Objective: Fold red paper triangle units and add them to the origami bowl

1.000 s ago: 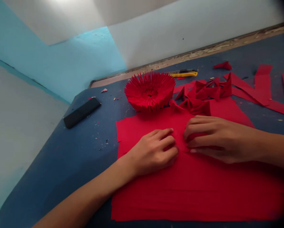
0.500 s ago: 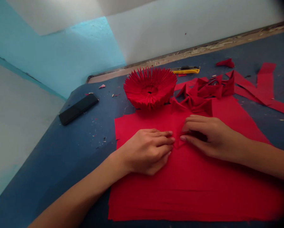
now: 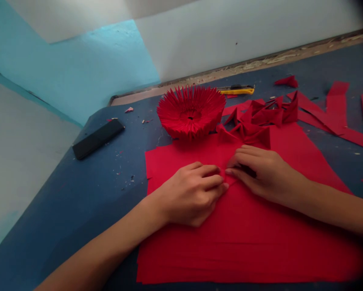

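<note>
A small folded piece of red paper (image 3: 229,180) lies on a stack of large red sheets (image 3: 245,242), between my two hands. My left hand (image 3: 196,192) has its fingers bent and pressed together at the piece's left side. From the right, my right hand (image 3: 257,169) pinches the piece between thumb and fingertips. Red on red hides much of its outline. Just beyond the hands are folded red paper pieces (image 3: 254,135), and a round, pleated red paper flower (image 3: 191,115) stands at the stack's back edge.
A black phone (image 3: 98,138) rests on the blue table (image 3: 108,210) at the left. A yellow cutter (image 3: 238,91) lies behind the flower. Red strips (image 3: 336,105) spread over the right back, with small paper scraps scattered about. A wall (image 3: 205,44) rises behind the table.
My right hand has moved slightly left, closer to my left hand. The fingers of my left hand have bent more, and its thumb has shifted right toward the folded piece.
</note>
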Demonstrator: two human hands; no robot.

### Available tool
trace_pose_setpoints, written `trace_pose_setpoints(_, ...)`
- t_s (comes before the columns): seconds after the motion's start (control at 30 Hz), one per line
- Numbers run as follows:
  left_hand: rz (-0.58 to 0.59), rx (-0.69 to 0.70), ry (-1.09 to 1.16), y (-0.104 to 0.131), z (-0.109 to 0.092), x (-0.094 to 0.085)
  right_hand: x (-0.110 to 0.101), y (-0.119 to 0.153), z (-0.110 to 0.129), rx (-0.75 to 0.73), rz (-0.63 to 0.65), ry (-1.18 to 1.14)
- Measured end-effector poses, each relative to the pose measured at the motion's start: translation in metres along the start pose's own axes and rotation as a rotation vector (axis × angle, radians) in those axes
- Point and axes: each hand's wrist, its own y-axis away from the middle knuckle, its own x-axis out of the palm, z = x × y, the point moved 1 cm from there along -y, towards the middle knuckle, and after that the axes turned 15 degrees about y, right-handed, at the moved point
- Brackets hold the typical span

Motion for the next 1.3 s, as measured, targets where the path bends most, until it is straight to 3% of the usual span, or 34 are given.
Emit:
trace_pose_setpoints(0.4,0.005,0.042,-0.067,-0.001,-0.002,0.003,0.004,0.000,0.008,0.040,0.026,0.107)
trace_pose_setpoints(0.57,-0.010,0.073,-0.130,-0.004,-0.007,0.006,0.005,-0.002,0.007,0.144,0.003,0.247)
trace_pose_setpoints(0.73,-0.043,0.053,-0.139,-0.003,-0.010,0.007,0.001,-0.001,0.000,0.163,-0.049,0.087)
trace_pose_setpoints(0.87,-0.011,0.030,-0.137,-0.003,-0.009,0.008,-0.001,0.004,-0.004,0.105,-0.016,0.101)
trace_pose_setpoints(1.13,0.009,0.018,-0.130,-0.003,-0.010,0.008,0.001,0.006,-0.016,0.202,0.076,0.081)
trace_pose_setpoints(1.3,0.077,-0.057,-0.110,-0.005,-0.009,0.007,-0.003,0.004,-0.022,0.163,0.099,0.010)
